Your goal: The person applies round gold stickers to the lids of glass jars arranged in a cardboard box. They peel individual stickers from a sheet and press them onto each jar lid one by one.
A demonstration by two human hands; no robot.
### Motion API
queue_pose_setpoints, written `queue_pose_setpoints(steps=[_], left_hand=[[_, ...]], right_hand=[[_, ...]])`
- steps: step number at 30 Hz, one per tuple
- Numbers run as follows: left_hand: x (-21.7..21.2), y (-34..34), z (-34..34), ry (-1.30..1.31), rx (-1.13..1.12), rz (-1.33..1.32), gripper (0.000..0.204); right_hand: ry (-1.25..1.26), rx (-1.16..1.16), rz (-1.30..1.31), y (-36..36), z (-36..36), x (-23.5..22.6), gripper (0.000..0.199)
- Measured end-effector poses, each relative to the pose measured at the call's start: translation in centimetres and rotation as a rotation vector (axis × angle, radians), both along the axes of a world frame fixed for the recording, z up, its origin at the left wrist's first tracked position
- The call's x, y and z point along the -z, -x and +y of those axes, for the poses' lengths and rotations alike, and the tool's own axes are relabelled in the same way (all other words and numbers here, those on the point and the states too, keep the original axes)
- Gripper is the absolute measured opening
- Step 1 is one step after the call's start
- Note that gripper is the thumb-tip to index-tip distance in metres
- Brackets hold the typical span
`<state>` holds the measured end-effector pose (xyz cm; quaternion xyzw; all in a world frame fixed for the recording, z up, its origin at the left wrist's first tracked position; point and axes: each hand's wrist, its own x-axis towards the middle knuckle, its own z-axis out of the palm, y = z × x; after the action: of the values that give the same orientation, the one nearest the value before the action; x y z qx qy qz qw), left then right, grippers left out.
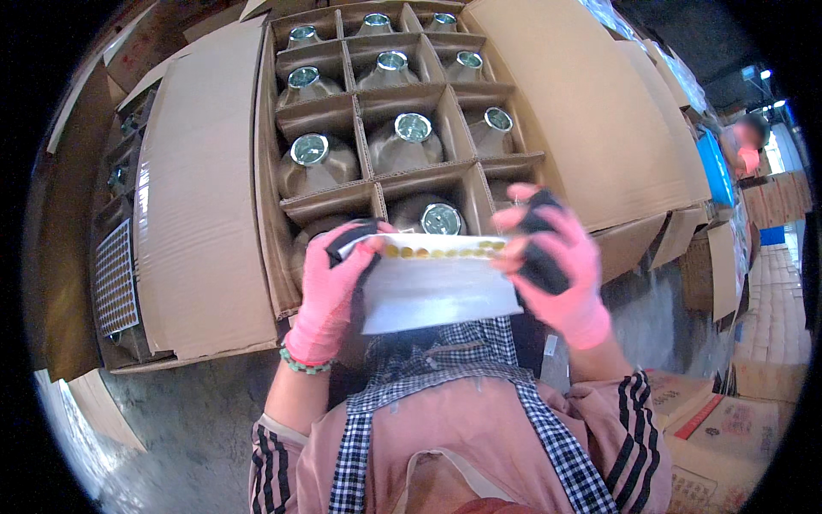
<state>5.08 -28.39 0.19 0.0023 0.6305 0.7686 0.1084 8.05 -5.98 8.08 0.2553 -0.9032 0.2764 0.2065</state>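
1. Near the middle of the view, a white sheet [437, 287] is held up flat between both hands, just in front of the person's chest and above a checked apron [445, 377].
2. Along the sheet's far edge runs a single row of small round gold stickers [437, 252]; the rest of the sheet is plain, glossy white and slightly curved.
3. The left hand [334, 287], in a pink glove with black fingertips, pinches the sheet's left far corner between thumb and fingers; a green bead bracelet [301, 363] sits at its wrist.
4. The right hand [548, 261], gloved the same way, closes on the sheet's right edge, fingers curled over it.
5. Beyond the sheet stands an open cardboard carton [205, 197] with dividers, each cell holding a brown bottle [409, 141] with a shiny round cap.
6. At far left, another sheet of gold dots [115, 278] rests against a neighbouring carton.
7. More cardboard boxes [728, 428] sit near right on the floor.
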Motion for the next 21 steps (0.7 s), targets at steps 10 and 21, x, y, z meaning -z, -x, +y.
queue_pose_setpoints(steps=[10, 21], left_hand=[[2.5, 3.1, -6.2, 0.655, -0.475, 0.516, 0.026], [1.7, 2.9, -5.9, 0.497, -0.438, 0.248, 0.027]], right_hand=[[-0.253, 0.322, -0.377, 2.0, 8.0, 5.8, 0.016], [-0.713, 0.262, -0.287, 4.3, 6.9, 9.3, 0.018]])
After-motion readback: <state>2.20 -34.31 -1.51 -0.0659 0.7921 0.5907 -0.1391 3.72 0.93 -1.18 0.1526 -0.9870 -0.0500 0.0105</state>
